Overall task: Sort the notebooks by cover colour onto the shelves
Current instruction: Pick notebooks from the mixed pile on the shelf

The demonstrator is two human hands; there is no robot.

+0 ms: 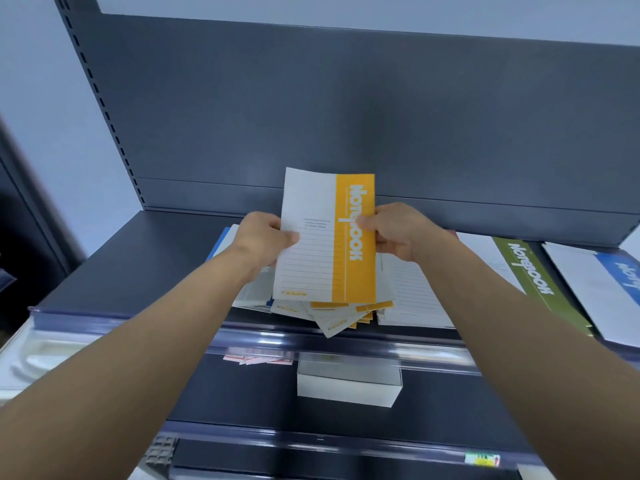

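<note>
A notebook with a white cover and a yellow band (329, 237) is held up above the top shelf (131, 265). My left hand (263, 240) grips its left edge and my right hand (398, 233) pinches its right, yellow edge. Under it lies a loose pile of yellow-banded notebooks (343, 315), spilling toward the shelf's front lip. A blue-edged notebook (218, 242) peeks out behind my left hand. To the right lie a green-banded notebook (533, 275) and a blue-banded notebook (620, 275).
The grey back panel (346, 116) rises behind the shelf. A clear price rail (311, 341) runs along the shelf's front. On the lower shelf stands a white block of paper (346, 386), with red-and-white items (256, 358) beside it.
</note>
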